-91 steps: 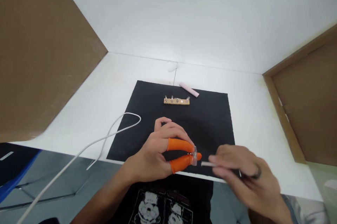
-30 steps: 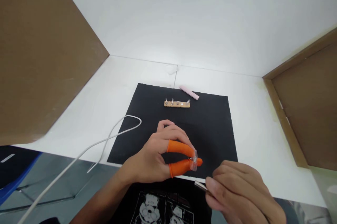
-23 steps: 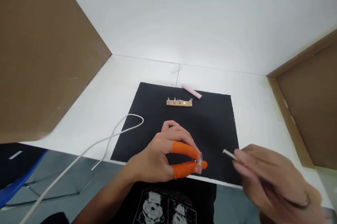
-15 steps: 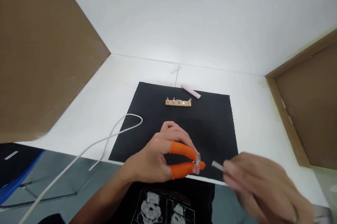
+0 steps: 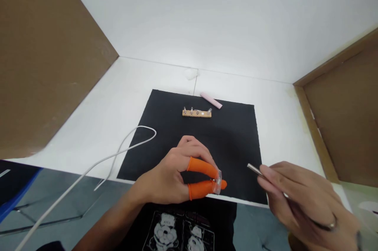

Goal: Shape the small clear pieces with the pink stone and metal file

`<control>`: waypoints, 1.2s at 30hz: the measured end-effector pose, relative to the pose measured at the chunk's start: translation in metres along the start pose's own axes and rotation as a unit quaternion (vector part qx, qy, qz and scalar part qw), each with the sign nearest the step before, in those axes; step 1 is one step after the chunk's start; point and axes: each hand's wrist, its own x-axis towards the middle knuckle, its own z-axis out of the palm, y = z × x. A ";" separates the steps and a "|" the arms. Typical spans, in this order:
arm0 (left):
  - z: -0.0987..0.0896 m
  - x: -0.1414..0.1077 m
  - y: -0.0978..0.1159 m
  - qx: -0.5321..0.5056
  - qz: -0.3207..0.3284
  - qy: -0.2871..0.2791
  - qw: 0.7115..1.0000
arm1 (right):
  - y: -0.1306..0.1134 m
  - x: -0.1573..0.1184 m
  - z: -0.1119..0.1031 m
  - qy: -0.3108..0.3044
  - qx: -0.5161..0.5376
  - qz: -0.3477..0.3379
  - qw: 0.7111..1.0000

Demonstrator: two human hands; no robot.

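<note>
Pinched between my left hand's (image 5: 174, 176) rubbery orange-capped fingertips (image 5: 203, 188) sits a small clear part (image 5: 217, 182) (glassy, rounded); my right hand (image 5: 301, 200), at three o'clock, grips thin metal tweezers (image 5: 254, 169).

No readable text anywhere. Black shirt (image 5: 180, 227) at bottom edge has white cartoon print, figures only, no letters I can make out. Small wooden strip (image 5: 197, 113) on black mat (image 5: 236, 137): bare, no markings visible. Pink piece (image 5: 211, 100) behind it: blank. Brown boards either side, white wall: no labels, no signs, no numbers.
</note>
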 end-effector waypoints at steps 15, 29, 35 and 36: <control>-0.002 0.000 -0.002 0.004 -0.004 0.006 1.000 | -0.008 0.008 0.005 -0.038 0.031 0.017 0.999; -0.004 -0.001 -0.003 0.001 -0.004 0.007 1.000 | -0.015 0.002 0.007 -0.043 0.015 -0.010 0.999; -0.005 0.000 -0.002 -0.005 -0.002 0.006 1.000 | 0.007 -0.002 -0.004 -0.042 0.009 0.024 0.999; -0.005 0.000 -0.001 -0.005 -0.002 0.007 1.000 | 0.008 -0.001 -0.004 -0.037 0.015 0.020 0.999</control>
